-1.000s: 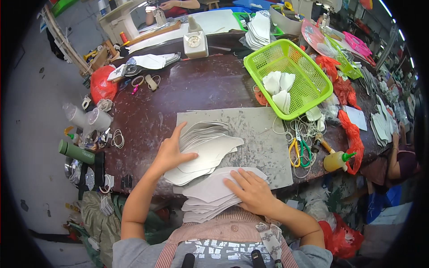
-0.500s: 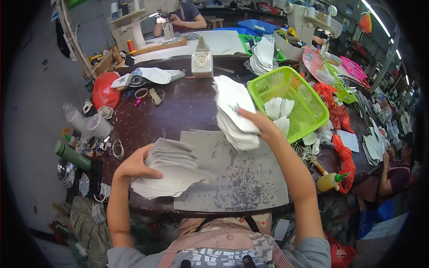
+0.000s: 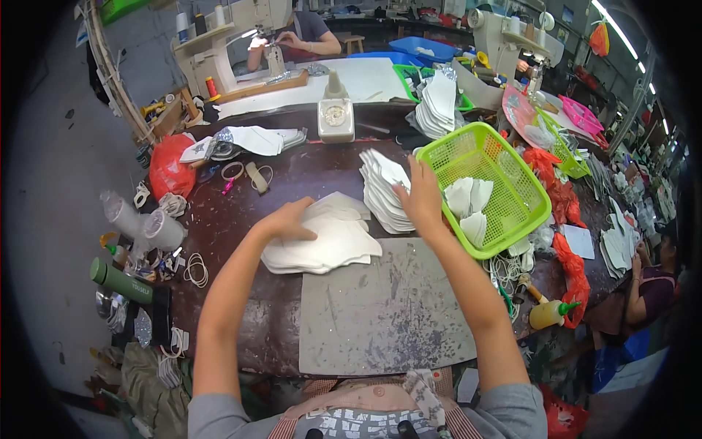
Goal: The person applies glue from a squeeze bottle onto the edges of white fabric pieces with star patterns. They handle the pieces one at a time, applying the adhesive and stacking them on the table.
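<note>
My left hand is closed on the left edge of a fanned stack of white cut pieces, its thumb on top. That stack overlaps the far left corner of the grey mat. Just beyond the mat, a second stack of white pieces lies on the dark table. My right hand is at that stack's right edge, fingers stretched out and apart, thumb touching it. Beside this hand stands a green plastic basket with a few white pieces inside.
A white box-shaped device and another pile of white pieces lie farther back. Cups, a green bottle and cord line the left side. A yellow glue bottle and red bags lie right. Other people work nearby.
Both hands have moved. The left carried its stack away from me and to the right; the right lowered its stack onto the table beside the basket and spread its fingers.
</note>
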A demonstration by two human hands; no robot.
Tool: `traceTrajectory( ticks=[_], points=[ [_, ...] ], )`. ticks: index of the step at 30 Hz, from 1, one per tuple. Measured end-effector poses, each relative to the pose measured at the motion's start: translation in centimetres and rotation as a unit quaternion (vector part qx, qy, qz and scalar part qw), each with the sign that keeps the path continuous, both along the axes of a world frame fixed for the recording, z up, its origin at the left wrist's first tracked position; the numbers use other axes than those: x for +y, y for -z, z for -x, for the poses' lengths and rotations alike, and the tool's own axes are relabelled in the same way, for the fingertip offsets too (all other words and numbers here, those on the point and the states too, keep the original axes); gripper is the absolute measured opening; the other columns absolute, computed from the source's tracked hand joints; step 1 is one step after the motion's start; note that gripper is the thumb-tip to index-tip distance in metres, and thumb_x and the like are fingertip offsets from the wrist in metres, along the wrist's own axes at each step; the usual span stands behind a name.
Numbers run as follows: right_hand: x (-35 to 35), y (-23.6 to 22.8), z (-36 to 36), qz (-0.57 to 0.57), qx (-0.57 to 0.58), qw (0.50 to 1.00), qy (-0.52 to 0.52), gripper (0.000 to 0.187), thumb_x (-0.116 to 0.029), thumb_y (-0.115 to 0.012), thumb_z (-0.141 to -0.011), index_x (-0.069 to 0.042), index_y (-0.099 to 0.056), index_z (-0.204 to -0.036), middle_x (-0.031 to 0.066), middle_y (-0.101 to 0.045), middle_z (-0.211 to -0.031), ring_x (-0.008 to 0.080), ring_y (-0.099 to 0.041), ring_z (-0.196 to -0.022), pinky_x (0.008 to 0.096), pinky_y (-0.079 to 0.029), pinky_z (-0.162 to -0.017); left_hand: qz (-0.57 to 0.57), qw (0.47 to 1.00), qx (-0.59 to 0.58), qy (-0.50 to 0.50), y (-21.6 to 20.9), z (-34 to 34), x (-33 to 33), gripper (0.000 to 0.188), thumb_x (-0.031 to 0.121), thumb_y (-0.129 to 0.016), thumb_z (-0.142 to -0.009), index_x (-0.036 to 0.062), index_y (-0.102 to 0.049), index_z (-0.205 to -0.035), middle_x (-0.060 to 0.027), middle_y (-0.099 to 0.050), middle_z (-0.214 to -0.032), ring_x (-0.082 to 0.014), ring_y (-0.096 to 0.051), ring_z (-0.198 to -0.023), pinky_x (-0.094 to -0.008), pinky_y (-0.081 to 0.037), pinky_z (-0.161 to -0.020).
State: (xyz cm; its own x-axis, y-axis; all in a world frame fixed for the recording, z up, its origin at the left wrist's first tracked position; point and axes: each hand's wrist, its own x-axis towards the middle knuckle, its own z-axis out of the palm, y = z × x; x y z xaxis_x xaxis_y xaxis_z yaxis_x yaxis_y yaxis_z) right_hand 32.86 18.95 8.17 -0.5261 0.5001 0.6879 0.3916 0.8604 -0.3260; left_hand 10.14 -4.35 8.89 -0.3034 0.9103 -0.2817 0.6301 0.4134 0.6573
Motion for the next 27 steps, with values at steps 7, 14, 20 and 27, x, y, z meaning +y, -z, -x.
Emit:
traceTrajectory(
  ticks=[7, 14, 20, 27],
  points=[
    [-12.3, 3.9, -15.4, 0.311, 0.022, 0.940, -0.141, 0.012, -0.008, -0.070, -0.085, 0.000, -0.070, -0.094, 0.0144, -0.071, -0.093, 0.0293, -0.068, -0.086, 0.0362, -0.052, -0.079, 0.037, 0.995, 0.067, 0.067, 0.5, 2.7, 2.8, 0.097, 0.030, -0.085, -0.067, 0.0023, -0.034, -0.145, -0.0242, -0.050, -0.137, -0.0359, -0.049, -0.126, -0.0404, -0.037, -0.108],
    [-17.0, -3.2, -18.3, 0.376, 0.168, 0.844, -0.344, 0.009, -0.008, -0.067, -0.089, 0.001, -0.067, -0.090, 0.0096, -0.066, -0.088, 0.0191, -0.060, -0.083, 0.0305, -0.047, -0.079, -0.032, 0.879, -0.034, 0.475, -8.9, -22.5, -3.3, 0.043, 0.031, -0.069, -0.087, 0.0027, -0.058, -0.118, -0.0174, -0.064, -0.106, -0.0344, -0.061, -0.100, -0.0421, -0.048, -0.087],
    [-21.3, -4.4, -18.1, 0.637, 0.076, 0.562, -0.521, 0.010, -0.008, -0.067, -0.090, 0.001, -0.063, -0.094, 0.0079, -0.061, -0.095, 0.0165, -0.056, -0.092, 0.0306, -0.043, -0.086, -0.190, 0.677, -0.378, 0.602, -6.7, -30.5, -5.1, 0.064, 0.031, -0.067, -0.092, -0.0055, -0.042, -0.139, -0.0207, -0.058, -0.127, -0.0294, -0.055, -0.121, -0.0377, -0.042, -0.104],
    [-20.9, -6.7, -19.8, 0.625, -0.012, 0.642, -0.444, 0.012, -0.004, -0.065, -0.088, 0.001, -0.061, -0.098, 0.0094, -0.060, -0.095, 0.0162, -0.055, -0.094, 0.0306, -0.043, -0.088, -0.048, 0.614, -0.417, 0.668, -5.8, -31.9, -4.2, 0.076, 0.033, -0.069, -0.091, -0.0034, -0.032, -0.147, -0.0195, -0.052, -0.137, -0.0270, -0.052, -0.126, -0.0377, -0.041, -0.105]
  ],
)
